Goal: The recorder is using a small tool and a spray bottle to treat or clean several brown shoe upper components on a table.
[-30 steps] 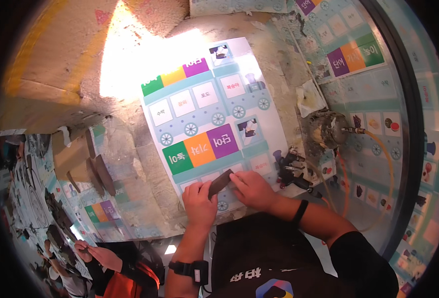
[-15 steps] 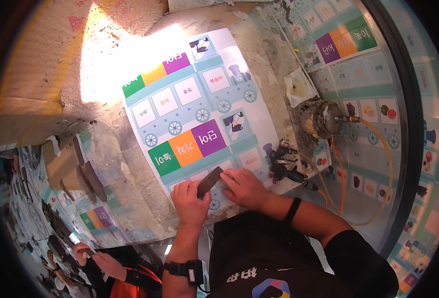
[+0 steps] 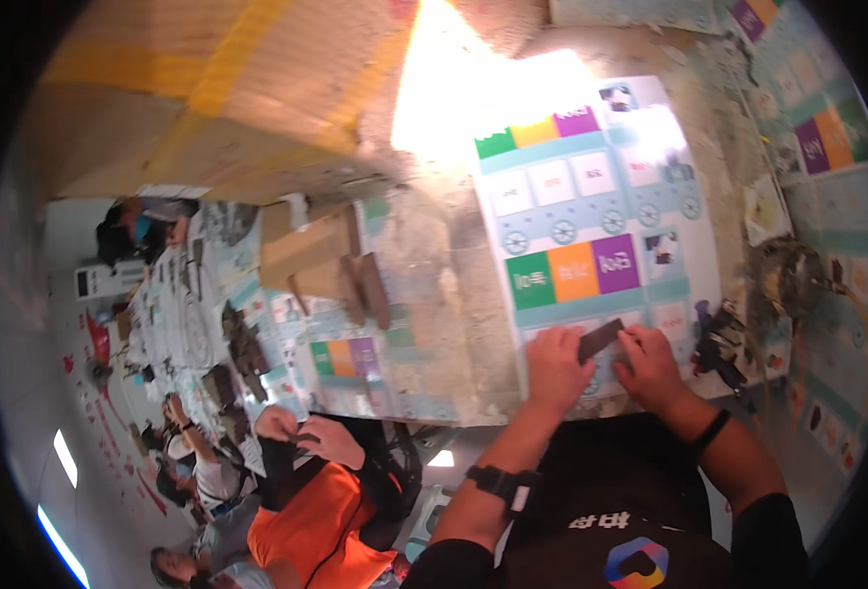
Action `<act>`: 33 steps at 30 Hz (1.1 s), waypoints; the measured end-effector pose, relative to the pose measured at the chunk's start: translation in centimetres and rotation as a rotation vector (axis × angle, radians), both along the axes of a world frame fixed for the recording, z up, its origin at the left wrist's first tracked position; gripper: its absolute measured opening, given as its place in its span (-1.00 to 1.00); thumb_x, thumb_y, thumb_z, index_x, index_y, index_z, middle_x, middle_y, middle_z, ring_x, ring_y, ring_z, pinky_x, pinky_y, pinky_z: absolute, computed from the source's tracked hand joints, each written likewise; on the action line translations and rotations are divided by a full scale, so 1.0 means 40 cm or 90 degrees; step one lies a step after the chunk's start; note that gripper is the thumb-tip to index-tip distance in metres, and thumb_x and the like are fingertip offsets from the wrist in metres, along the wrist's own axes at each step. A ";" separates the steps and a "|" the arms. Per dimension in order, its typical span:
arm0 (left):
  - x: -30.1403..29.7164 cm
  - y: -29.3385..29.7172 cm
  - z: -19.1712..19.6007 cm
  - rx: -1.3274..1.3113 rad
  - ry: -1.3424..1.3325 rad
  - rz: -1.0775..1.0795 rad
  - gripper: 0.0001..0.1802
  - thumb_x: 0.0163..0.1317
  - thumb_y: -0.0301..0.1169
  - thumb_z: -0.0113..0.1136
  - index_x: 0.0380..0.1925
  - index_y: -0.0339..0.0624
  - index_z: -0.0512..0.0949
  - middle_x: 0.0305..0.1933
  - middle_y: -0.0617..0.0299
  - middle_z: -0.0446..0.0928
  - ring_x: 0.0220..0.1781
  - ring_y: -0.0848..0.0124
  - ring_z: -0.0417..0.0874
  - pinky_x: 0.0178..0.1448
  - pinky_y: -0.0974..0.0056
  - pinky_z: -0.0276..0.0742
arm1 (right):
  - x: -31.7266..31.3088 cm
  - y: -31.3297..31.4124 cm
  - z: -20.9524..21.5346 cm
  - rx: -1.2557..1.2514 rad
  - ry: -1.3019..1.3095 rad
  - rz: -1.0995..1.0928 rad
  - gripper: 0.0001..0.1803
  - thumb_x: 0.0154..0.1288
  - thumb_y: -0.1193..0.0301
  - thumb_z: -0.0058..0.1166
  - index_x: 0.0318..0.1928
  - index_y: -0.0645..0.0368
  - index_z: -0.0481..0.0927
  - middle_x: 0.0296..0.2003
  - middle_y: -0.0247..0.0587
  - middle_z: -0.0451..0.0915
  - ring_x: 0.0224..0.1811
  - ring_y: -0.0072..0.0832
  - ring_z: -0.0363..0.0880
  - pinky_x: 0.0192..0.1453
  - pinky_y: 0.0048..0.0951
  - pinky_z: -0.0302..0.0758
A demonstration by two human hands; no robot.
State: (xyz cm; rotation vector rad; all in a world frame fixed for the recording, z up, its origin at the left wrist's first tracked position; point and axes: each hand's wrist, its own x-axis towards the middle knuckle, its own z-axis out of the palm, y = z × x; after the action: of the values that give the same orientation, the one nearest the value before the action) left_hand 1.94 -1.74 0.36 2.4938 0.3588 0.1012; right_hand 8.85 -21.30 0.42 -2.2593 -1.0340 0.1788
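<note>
A dark brown flat strip [image 3: 601, 339] is held at a slant over the lower part of a printed paper sheet [image 3: 601, 221] on the workbench. My left hand [image 3: 557, 373] grips its lower left end, fingers curled round it. At the upper right end, the fingers of my right hand [image 3: 655, 368] are closed on the strip's tip. A dark spray gun [image 3: 717, 344] lies just right of my right hand. Blur hides the strip's finer detail.
A stained round pot [image 3: 786, 277] with hoses stands at the bench's right. Brown strips [image 3: 367, 285] lie on cardboard to the left. A taped carton [image 3: 208, 88] sits at the back left. Nearby at left, a co-worker in orange [image 3: 311, 525] handles a small dark piece; other people sit beyond.
The view has swung to the left, so the bench and my hands appear farther right and more co-workers show. Both hands keep hold of the strip over the sheet.
</note>
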 end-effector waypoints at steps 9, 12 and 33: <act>-0.105 0.047 0.121 -0.042 -0.105 0.104 -0.48 0.12 -0.29 0.53 0.09 -0.15 0.63 -0.03 0.10 0.62 0.00 0.14 0.64 0.16 0.10 0.55 | -0.010 0.023 0.047 0.059 0.102 -0.081 -0.57 0.15 0.52 0.32 0.06 0.29 0.61 0.04 0.08 0.54 0.04 -0.03 0.57 0.19 -0.12 0.51; -0.217 0.096 0.107 -0.496 0.061 0.433 -0.58 0.33 -0.33 0.39 0.15 -0.20 0.61 -0.19 0.19 0.62 -0.22 0.36 0.64 -0.09 0.29 0.58 | -0.010 0.080 0.119 0.098 0.273 0.025 -0.78 0.14 0.51 0.33 -0.20 0.30 0.62 -0.23 0.02 0.60 -0.17 -0.09 0.64 0.16 -0.15 0.53; -0.435 0.099 0.212 -0.693 -0.164 0.571 -0.47 0.31 -0.44 0.40 0.27 -0.26 0.53 -0.36 0.42 0.52 -0.40 0.64 0.45 -0.31 0.47 0.41 | -0.095 0.475 0.513 0.020 0.151 0.302 0.13 -0.17 -0.06 0.59 0.46 -0.05 0.38 -0.22 -0.18 0.56 -0.16 -0.23 0.66 -0.05 -0.25 0.61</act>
State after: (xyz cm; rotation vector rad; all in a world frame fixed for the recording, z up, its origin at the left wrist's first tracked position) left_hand -15.47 2.21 8.82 1.1090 1.0527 0.4401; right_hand 5.05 -2.29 20.96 -1.8740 -1.4095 0.6084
